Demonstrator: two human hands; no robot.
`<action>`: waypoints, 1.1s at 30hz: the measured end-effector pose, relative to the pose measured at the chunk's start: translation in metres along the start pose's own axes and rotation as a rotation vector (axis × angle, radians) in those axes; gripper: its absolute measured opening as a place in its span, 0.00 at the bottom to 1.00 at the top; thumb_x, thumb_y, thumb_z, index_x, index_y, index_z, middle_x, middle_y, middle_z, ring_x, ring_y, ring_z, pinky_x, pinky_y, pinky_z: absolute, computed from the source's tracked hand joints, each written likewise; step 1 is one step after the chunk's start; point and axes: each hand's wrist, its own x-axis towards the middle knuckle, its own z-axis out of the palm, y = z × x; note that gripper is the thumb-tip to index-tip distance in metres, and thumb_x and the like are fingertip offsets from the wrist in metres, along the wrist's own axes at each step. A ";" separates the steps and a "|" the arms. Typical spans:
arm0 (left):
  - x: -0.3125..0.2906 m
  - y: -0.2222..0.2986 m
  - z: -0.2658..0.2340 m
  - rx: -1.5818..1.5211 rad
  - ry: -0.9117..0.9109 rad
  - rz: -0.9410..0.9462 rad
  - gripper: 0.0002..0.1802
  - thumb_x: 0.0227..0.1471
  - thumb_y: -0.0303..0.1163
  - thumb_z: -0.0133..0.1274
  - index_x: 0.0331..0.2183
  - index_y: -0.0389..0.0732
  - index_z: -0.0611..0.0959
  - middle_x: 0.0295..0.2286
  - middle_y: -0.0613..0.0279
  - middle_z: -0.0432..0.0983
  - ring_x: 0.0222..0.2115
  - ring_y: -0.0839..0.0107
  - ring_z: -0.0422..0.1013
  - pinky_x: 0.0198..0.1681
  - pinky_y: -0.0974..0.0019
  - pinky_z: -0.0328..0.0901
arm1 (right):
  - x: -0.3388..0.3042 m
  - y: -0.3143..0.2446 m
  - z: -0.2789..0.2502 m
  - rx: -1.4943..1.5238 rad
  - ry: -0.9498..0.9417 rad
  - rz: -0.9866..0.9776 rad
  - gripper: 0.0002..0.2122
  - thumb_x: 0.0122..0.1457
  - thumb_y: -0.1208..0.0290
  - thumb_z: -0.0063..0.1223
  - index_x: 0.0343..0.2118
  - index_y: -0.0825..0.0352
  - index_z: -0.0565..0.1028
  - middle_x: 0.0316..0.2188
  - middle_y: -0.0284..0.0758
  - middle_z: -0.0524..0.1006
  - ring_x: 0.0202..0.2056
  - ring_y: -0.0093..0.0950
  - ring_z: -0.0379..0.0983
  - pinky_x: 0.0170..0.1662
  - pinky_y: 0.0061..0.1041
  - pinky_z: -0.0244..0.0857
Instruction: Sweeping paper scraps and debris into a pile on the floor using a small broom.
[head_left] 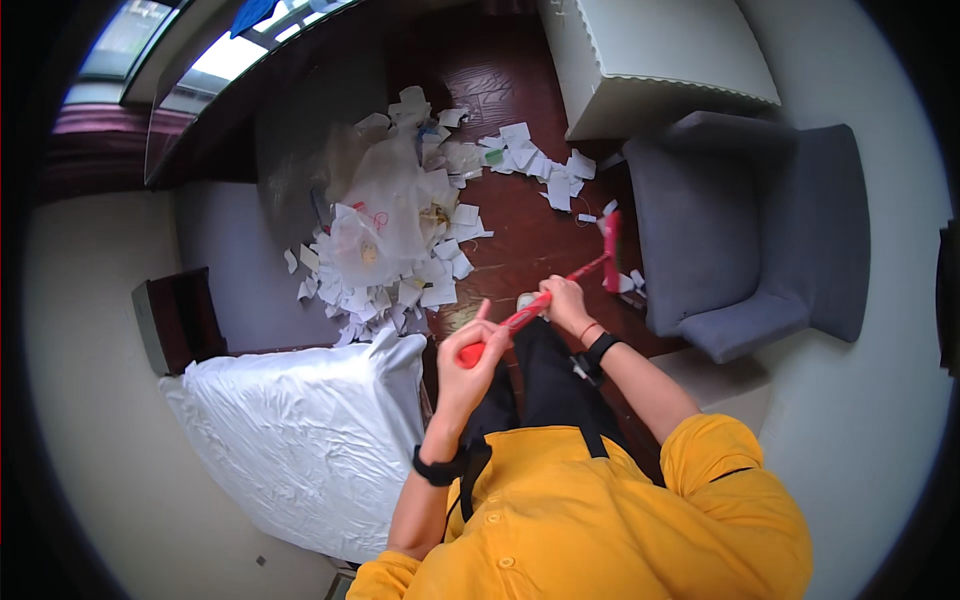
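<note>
I hold a red broom [527, 313] at a slant in front of me with both hands. My left hand [468, 368] is wrapped round the top end of its handle, one finger sticking out. Further down the handle, my right hand [566, 304] is closed round it. The broom's pinkish-red head is on the dark red wooden floor [525, 225], close to the front of a grey armchair [700, 230]. A few white paper scraps [632, 282] lie beside the head. More scraps [560, 175] trail off from the chair toward the far left.
A large heap of white paper pieces and clear plastic bags [385, 230] covers the floor at the left. Nearer stands a piece of furniture under a white sheet [300, 430]. A white covered box-shaped piece [680, 70] is at the far right. Dark furniture [180, 320] stands at the left wall.
</note>
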 end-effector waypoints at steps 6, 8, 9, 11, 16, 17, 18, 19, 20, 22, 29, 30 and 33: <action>-0.024 0.105 -0.023 0.317 0.080 0.333 0.14 0.44 0.19 0.57 0.14 0.35 0.71 0.15 0.56 0.66 0.39 0.50 0.78 0.54 0.51 0.64 | 0.026 -0.132 -0.024 0.436 -0.003 -0.261 0.13 0.53 0.68 0.60 0.19 0.68 0.69 0.21 0.41 0.69 0.26 0.44 0.70 0.28 0.39 0.63; -0.034 0.127 -0.026 0.269 0.102 0.404 0.13 0.40 0.17 0.57 0.13 0.35 0.71 0.15 0.56 0.66 0.42 0.45 0.77 0.50 0.51 0.67 | 0.022 -0.160 -0.033 0.410 0.009 -0.314 0.13 0.52 0.68 0.60 0.19 0.68 0.69 0.21 0.41 0.68 0.26 0.43 0.70 0.28 0.39 0.63; -0.041 0.135 -0.033 0.222 0.094 0.404 0.12 0.41 0.17 0.56 0.13 0.35 0.71 0.14 0.57 0.66 0.42 0.42 0.77 0.48 0.51 0.67 | 0.018 -0.169 -0.037 0.404 0.018 -0.323 0.13 0.52 0.68 0.60 0.19 0.67 0.69 0.21 0.41 0.68 0.26 0.43 0.70 0.28 0.39 0.63; -0.052 0.138 -0.049 0.176 0.126 0.407 0.13 0.43 0.16 0.55 0.13 0.34 0.71 0.14 0.59 0.66 0.42 0.43 0.77 0.47 0.52 0.68 | 0.008 -0.170 -0.043 0.320 0.009 -0.318 0.12 0.52 0.67 0.60 0.19 0.66 0.70 0.21 0.41 0.70 0.26 0.43 0.72 0.29 0.40 0.64; -0.045 0.080 -0.060 -0.074 -0.031 0.173 0.16 0.51 0.17 0.50 0.14 0.32 0.71 0.15 0.63 0.67 0.34 0.59 0.78 0.56 0.50 0.63 | -0.011 -0.109 -0.040 0.080 -0.001 -0.162 0.12 0.51 0.63 0.61 0.18 0.63 0.73 0.22 0.39 0.72 0.27 0.43 0.74 0.30 0.40 0.67; -0.039 0.064 -0.054 -0.084 -0.061 0.150 0.15 0.53 0.17 0.51 0.15 0.32 0.72 0.16 0.63 0.69 0.33 0.63 0.78 0.57 0.51 0.63 | -0.013 -0.092 -0.038 0.054 -0.055 -0.064 0.13 0.50 0.62 0.61 0.18 0.63 0.73 0.23 0.39 0.73 0.27 0.43 0.74 0.31 0.41 0.68; -0.034 0.049 -0.048 -0.081 -0.105 0.120 0.14 0.53 0.19 0.53 0.17 0.31 0.73 0.17 0.63 0.69 0.30 0.68 0.76 0.58 0.52 0.63 | -0.017 -0.077 -0.033 0.016 -0.069 0.007 0.13 0.50 0.61 0.62 0.18 0.63 0.74 0.23 0.39 0.73 0.28 0.43 0.74 0.32 0.42 0.68; -0.032 0.036 -0.043 -0.076 -0.138 0.093 0.13 0.53 0.20 0.55 0.18 0.31 0.74 0.17 0.63 0.70 0.27 0.73 0.74 0.59 0.52 0.62 | -0.021 -0.065 -0.028 -0.005 -0.088 0.051 0.13 0.50 0.60 0.62 0.19 0.63 0.74 0.23 0.40 0.73 0.29 0.44 0.74 0.33 0.42 0.67; -0.033 0.028 -0.036 -0.056 -0.135 0.106 0.13 0.53 0.21 0.55 0.19 0.31 0.74 0.18 0.62 0.70 0.25 0.73 0.72 0.59 0.53 0.62 | -0.024 -0.056 -0.024 0.031 -0.088 0.006 0.14 0.50 0.60 0.62 0.19 0.65 0.74 0.23 0.41 0.73 0.29 0.43 0.74 0.33 0.41 0.67; -0.042 0.024 -0.032 0.022 -0.157 0.121 0.12 0.52 0.22 0.57 0.20 0.31 0.74 0.18 0.59 0.69 0.22 0.68 0.70 0.60 0.56 0.62 | -0.029 -0.053 -0.014 0.085 -0.168 0.012 0.15 0.50 0.59 0.63 0.20 0.66 0.74 0.24 0.41 0.74 0.30 0.44 0.75 0.33 0.41 0.67; -0.070 0.119 -0.090 0.210 -0.327 0.526 0.04 0.49 0.25 0.60 0.28 0.38 0.80 0.26 0.58 0.76 0.38 0.59 0.77 0.53 0.56 0.67 | -0.004 -0.126 -0.010 0.284 -0.247 -0.212 0.12 0.51 0.69 0.63 0.21 0.68 0.71 0.21 0.39 0.71 0.24 0.39 0.71 0.30 0.32 0.66; -0.077 0.139 -0.104 0.204 -0.314 0.595 0.05 0.50 0.26 0.60 0.31 0.38 0.81 0.28 0.58 0.77 0.40 0.58 0.77 0.52 0.57 0.69 | 0.003 -0.137 -0.013 0.310 -0.242 -0.223 0.12 0.51 0.70 0.63 0.20 0.68 0.71 0.21 0.39 0.71 0.24 0.38 0.71 0.30 0.32 0.66; -0.108 0.200 -0.147 0.227 -0.280 0.856 0.11 0.52 0.29 0.58 0.38 0.37 0.83 0.33 0.54 0.80 0.37 0.58 0.78 0.44 0.61 0.73 | 0.018 -0.157 -0.026 0.291 -0.254 -0.335 0.13 0.52 0.68 0.63 0.20 0.68 0.70 0.20 0.38 0.70 0.24 0.34 0.71 0.29 0.31 0.65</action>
